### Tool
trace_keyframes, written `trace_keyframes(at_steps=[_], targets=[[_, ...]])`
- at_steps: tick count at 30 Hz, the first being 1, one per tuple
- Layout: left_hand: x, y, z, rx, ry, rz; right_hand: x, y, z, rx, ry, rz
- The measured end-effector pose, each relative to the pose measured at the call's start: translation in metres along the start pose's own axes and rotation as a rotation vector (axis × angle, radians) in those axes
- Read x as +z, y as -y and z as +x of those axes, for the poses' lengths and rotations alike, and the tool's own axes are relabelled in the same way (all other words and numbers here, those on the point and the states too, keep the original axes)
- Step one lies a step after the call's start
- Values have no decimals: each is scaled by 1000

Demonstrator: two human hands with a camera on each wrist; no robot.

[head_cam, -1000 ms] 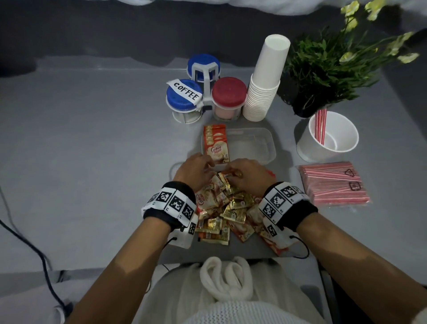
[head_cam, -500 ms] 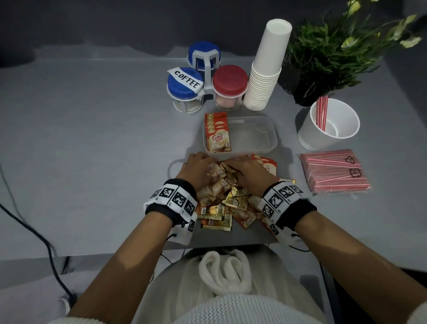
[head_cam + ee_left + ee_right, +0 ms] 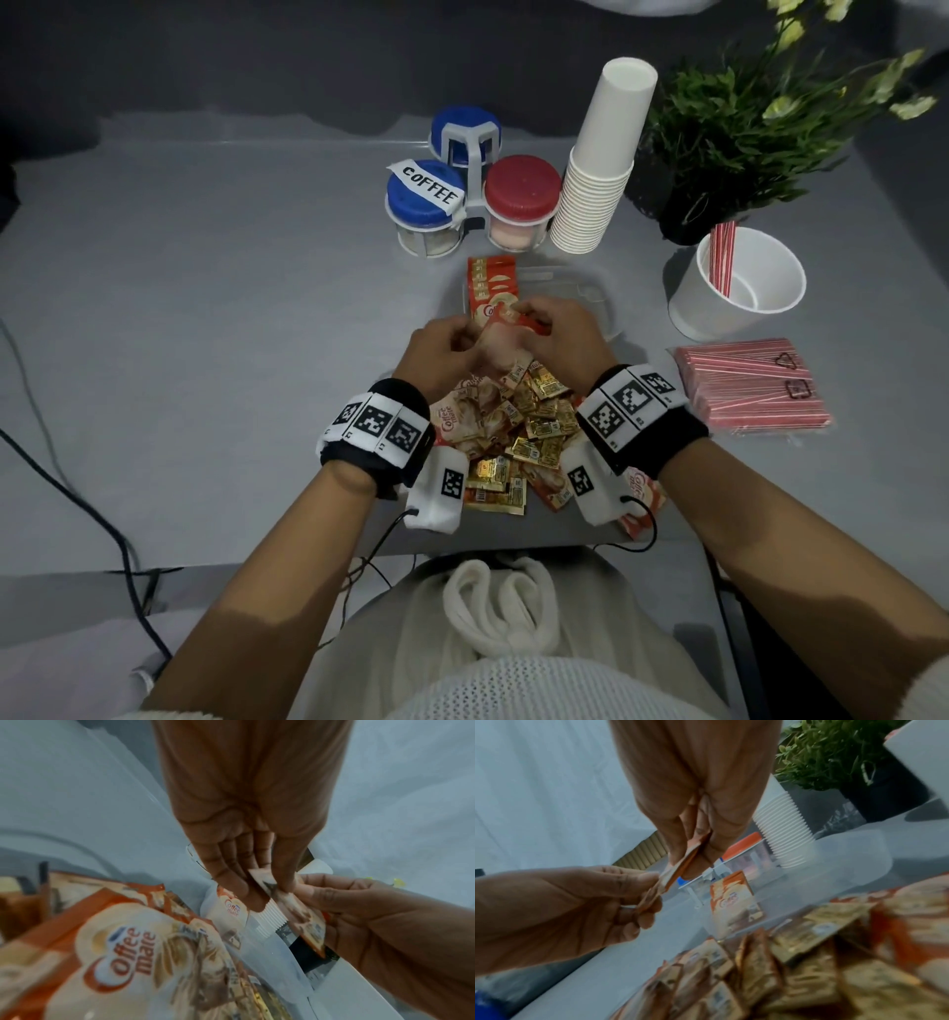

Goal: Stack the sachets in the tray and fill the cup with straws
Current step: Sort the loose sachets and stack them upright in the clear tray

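Right, both hands pinch a few creamer sachets (image 3: 506, 329) together: left hand (image 3: 444, 349) on one end, right hand (image 3: 562, 336) on the other, just above the tray's (image 3: 590, 288) near edge. Square the edges first, then lay them flush on the stack in the tray (image 3: 493, 293). Loose pile (image 3: 518, 431) sits on the tabletop (image 3: 205, 334) under the wrists. Cup (image 3: 739, 293) holds few straws (image 3: 721, 257). Exact sachet count unclear, fingers cover it.

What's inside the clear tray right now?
The clear tray holds a row of Coffee mate sachets at its left end; the rest shows bare plastic. Both hands, the left hand and right hand, cover its near edge, so anything there is hidden.
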State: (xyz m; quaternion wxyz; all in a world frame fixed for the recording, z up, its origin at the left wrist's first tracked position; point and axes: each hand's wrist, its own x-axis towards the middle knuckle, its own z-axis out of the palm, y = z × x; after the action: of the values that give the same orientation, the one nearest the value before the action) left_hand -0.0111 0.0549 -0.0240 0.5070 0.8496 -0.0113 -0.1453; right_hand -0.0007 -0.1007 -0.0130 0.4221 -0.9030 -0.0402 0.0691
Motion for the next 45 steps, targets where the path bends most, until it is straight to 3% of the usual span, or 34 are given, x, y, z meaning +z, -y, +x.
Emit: trace_keyframes(at_steps=[5,12,15,18,20,23,28,35,42,45], targets=[[-4,10,-8,-86,11,-202,18,22,2,-47,21,80],[-19,30,-16,-180,-171,-208,41,24,1,-17,-44,39],[-24,38,-22,-230,-220,-312,50,18,-5,20,177,-84],[-25,43,-26,-242,-246,-358,58,16,-11,-62,438,-404],[-24,45,-26,-266,-258,-369,61,16,-12,-102,499,-589],[-22,47,-26,-309,-282,-384,62,17,-12,-114,510,-658],[-22,48,-25,-313,-310,-443,54,13,-9,-38,425,-326],[-17,34,-14,-284,-214,-470,35,10,7,86,51,128],[-2,9,-7,-245,-43,-593,39,10,13,263,1,283],[1,7,-2,-225,-38,-554,38,11,13,290,-20,306]])
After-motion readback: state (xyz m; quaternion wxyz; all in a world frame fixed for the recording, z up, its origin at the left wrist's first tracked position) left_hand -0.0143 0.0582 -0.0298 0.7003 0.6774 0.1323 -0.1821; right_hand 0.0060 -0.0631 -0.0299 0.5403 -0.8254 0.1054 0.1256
